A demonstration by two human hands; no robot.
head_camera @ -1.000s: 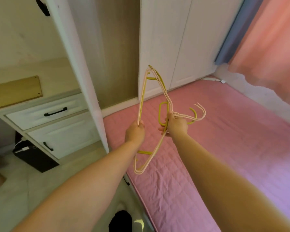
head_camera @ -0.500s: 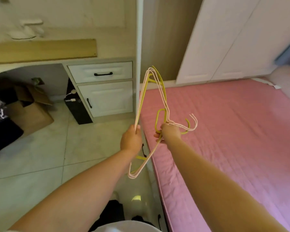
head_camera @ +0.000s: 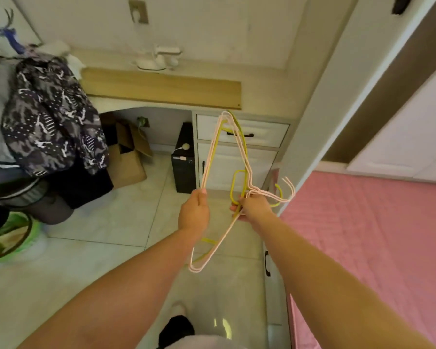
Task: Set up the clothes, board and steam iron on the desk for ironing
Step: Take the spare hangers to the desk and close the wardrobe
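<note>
A bunch of pink and yellow clothes hangers is held upright in front of me. My left hand grips their straight bottom bars, and my right hand grips them at the necks below the hooks. Ahead stands the cream desk with a wooden board lying flat on it. A white steam iron stands behind the board by the wall. Dark patterned clothes are heaped at the desk's left end and hang over its edge.
White drawers sit under the desk's right side, with a black computer tower and an open cardboard box beneath it. A pink bed fills the right. A green basket stands on the tiled floor at left.
My view has swung left from the wardrobe and bed toward the desk. The iron, board and clothes pile have come into sight. Both hands keep the same hold on the hangers.
</note>
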